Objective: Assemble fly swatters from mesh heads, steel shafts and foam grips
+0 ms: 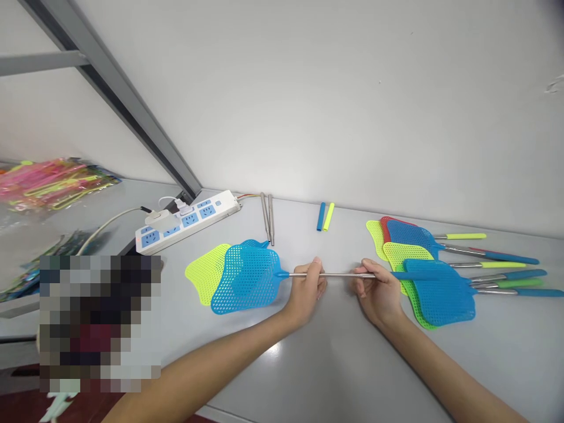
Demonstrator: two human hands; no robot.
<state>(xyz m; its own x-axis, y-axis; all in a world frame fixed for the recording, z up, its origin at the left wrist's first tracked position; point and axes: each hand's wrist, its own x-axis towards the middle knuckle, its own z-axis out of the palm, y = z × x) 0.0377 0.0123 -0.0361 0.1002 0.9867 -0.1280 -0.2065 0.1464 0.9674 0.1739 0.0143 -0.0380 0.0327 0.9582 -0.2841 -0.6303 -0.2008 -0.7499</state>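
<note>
A blue fly swatter (253, 288) lies level across the middle, its mesh head to the left, its metal rod (339, 275) drawn out, its blue grip to the right. My left hand (304, 294) is closed around the rod near the head. Further right, my right hand (382, 296) pinches the rod just before the grip. Partly hidden under the blue head are a yellow swatter head (200, 273) and another blue one (253, 242). Two metal rods (271, 220) lie behind them, and a blue sleeve (321, 217) and a yellow sleeve (328, 217) lie farther back.
Several swatters lie overlapped at right, with a blue head (447, 299) on top and grips pointing right. A white power strip (189, 222) with plugs sits at back left. Bagged colourful items (57, 182) lie beyond a grey metal post (132, 111). A pixelated patch hides the lower left.
</note>
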